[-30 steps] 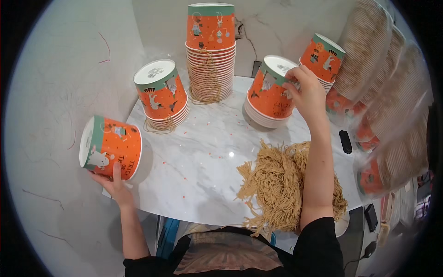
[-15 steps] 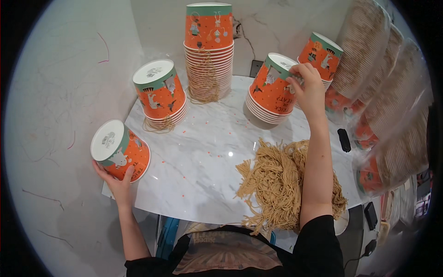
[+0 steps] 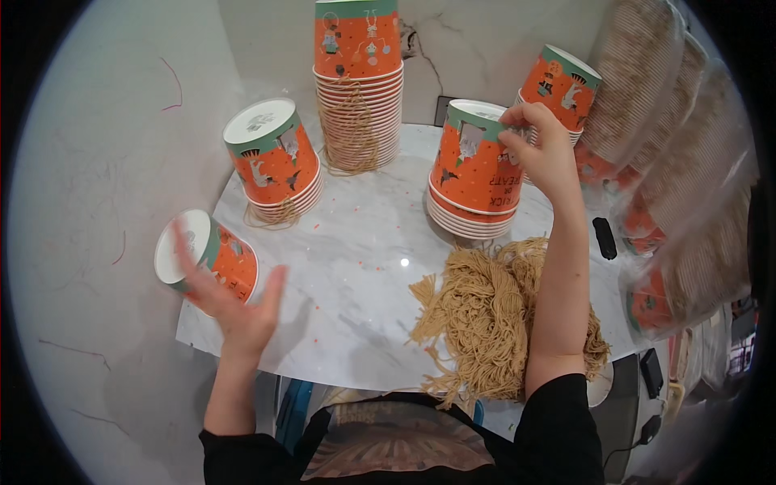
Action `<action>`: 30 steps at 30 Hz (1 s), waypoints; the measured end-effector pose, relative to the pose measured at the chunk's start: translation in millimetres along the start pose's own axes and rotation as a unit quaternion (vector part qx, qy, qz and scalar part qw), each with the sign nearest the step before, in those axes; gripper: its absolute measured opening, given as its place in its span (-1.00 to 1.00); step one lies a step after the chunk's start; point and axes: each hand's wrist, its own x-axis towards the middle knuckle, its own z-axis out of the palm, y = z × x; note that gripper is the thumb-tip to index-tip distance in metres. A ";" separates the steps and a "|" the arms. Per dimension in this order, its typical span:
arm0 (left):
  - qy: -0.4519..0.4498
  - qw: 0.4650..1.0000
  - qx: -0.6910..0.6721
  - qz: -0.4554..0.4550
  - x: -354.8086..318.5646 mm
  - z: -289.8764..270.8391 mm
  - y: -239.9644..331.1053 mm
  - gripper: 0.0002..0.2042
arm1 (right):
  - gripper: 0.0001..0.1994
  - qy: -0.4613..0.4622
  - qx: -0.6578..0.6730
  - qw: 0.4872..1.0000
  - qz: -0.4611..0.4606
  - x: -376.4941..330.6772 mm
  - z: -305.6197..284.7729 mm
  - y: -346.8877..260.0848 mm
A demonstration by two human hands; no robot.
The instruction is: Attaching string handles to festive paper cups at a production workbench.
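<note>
The left hand (image 3: 234, 311), fingers spread, cradles a tipped cup (image 3: 206, 263) lying on its side just above it, while the right hand (image 3: 546, 149) pinches the top cup (image 3: 477, 158) of a stack beside it.

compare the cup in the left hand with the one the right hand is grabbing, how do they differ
The cup in the left hand is single and lies tipped on its side at the table's left edge; the cup under the right hand stands upside down on top of a short stack. The left hand cradles its cup with open fingers; the right hand pinches the other's base rim. Both are orange paper cups with green bands.
</note>
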 end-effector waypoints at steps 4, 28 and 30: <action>-0.196 0.970 -0.142 -0.002 23.0 60.4 27.9 0.02 | -0.81 -0.003 0.017 0.998 0.057 1.9 0.4 -15.2; -0.065 0.987 -0.140 -0.051 28.2 128.9 7.1 0.13 | -0.70 -0.120 0.099 0.957 -0.245 -20.3 51.8 -78.6; -0.076 0.976 -0.192 -0.075 22.4 131.4 -3.5 0.10 | -0.62 -0.096 0.034 0.975 -0.195 -20.7 42.3 -86.0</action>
